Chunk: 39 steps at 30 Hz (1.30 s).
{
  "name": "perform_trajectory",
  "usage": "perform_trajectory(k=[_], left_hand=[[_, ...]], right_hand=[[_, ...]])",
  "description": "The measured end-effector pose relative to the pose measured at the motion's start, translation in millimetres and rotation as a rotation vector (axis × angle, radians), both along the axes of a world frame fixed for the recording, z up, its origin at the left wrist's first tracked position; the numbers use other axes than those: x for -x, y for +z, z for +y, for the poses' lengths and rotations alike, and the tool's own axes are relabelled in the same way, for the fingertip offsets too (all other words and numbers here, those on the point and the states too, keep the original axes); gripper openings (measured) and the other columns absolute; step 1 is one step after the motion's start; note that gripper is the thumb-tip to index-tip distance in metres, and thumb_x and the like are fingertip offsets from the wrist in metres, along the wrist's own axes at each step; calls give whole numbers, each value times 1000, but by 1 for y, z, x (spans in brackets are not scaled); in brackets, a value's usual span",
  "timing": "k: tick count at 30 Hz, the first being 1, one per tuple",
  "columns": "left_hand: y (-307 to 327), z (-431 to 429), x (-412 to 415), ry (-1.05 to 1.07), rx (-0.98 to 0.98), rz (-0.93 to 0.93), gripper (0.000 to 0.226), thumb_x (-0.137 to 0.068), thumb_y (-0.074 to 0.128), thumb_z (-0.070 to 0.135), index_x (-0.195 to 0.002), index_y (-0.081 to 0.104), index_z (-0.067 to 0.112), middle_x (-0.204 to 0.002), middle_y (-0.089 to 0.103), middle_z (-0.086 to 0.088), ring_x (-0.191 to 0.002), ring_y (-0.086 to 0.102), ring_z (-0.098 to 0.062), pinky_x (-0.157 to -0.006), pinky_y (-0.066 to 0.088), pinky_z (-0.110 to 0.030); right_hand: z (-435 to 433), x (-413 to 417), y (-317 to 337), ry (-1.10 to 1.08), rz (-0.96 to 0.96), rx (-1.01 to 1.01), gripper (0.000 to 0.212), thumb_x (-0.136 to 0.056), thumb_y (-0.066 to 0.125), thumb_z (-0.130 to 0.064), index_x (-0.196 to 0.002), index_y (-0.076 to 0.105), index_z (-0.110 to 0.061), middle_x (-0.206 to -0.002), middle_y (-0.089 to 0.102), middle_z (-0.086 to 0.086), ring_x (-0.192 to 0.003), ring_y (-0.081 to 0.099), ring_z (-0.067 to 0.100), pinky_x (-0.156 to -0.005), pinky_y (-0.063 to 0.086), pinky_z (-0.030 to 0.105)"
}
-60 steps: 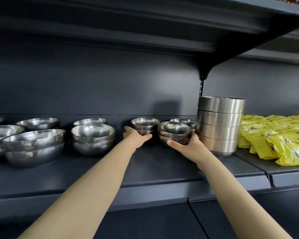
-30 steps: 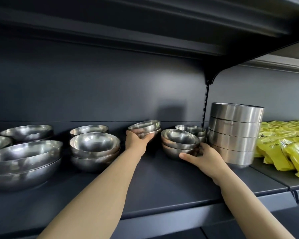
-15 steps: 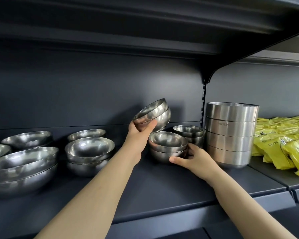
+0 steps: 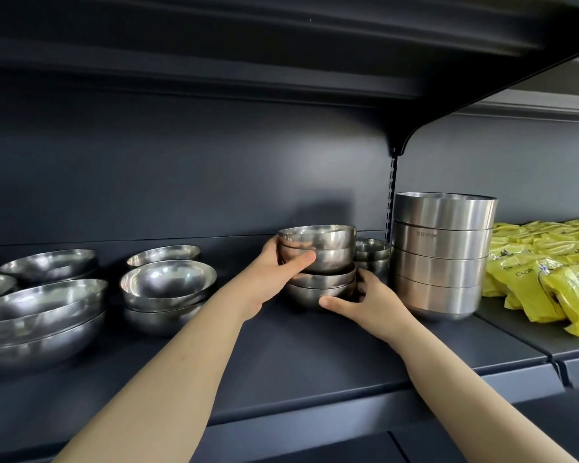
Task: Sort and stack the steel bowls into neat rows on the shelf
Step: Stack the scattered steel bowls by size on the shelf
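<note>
My left hand (image 4: 276,269) grips a pair of small steel bowls (image 4: 321,243) that sit on top of another small bowl stack (image 4: 318,289) on the dark shelf (image 4: 315,355). My right hand (image 4: 365,299) holds the lower stack at its base, thumb in front and fingers behind. Behind it stands one more small bowl stack (image 4: 371,252). To the left are medium bowls (image 4: 168,285) and large bowls (image 4: 41,315). To the right rises a tall stack of straight-walled steel bowls (image 4: 443,259).
Yellow packets (image 4: 545,272) fill the neighbouring shelf section on the right. An upper shelf (image 4: 281,45) hangs low overhead, and a bracket (image 4: 398,145) with a slotted upright stands behind the tall stack.
My left hand lifted the two small bowls from the back of the shelf, carried them right and lowered them onto the stack that my right hand holds.
</note>
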State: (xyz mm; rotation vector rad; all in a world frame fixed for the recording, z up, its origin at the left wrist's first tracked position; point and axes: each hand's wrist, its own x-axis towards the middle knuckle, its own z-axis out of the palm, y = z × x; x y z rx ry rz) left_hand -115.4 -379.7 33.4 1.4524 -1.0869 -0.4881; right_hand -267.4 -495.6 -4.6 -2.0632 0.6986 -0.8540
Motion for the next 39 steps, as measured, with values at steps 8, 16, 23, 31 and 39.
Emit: perform_trajectory(k=[8, 16, 23, 31, 39], left_hand=[[-4, 0, -1, -30, -58, -41, 41, -89, 68, 34, -123, 46, 35, -114, 63, 20, -108, 60, 3, -101, 37, -21], [-10, 7, -2, -47, -147, 59, 112, -65, 78, 53, -153, 17, 21, -141, 50, 8, -117, 56, -7, -111, 36, -32], [-24, 45, -6, 320, -479, -256, 65, -96, 55, 28, -151, 24, 12, -152, 38, -5, -134, 42, -22, -108, 36, -31], [-36, 48, 5, 431, -760, -758, 43, -103, 33, 30, -138, 42, 7, -143, 44, -12, -131, 40, -30, -107, 34, -37], [-34, 49, 4, 416, -740, -708, 45, -103, 35, 29, -142, 37, 9, -147, 39, -10, -135, 35, -28, -109, 34, -38]], right_hand=[[-2, -2, -2, -10, 28, -23, 71, -66, 83, -48, -126, 54, -22, -115, 64, -11, -110, 57, 9, -87, 39, 20], [-5, 1, 0, 66, 16, -112, 48, -74, 82, -33, -115, 62, -23, -101, 66, -15, -97, 61, 3, -67, 41, 8], [-8, -12, 3, 14, -12, -142, 77, -67, 87, -30, -132, 50, -12, -111, 65, -1, -104, 61, 14, -83, 49, 24], [-15, -73, 11, 21, 74, -107, 46, -72, 85, -25, -109, 62, -11, -103, 69, 3, -101, 64, 21, -96, 49, 34], [-12, -100, 9, -9, 131, 35, 52, -82, 75, -34, -126, 53, -16, -115, 63, 0, -110, 58, 19, -95, 47, 31]])
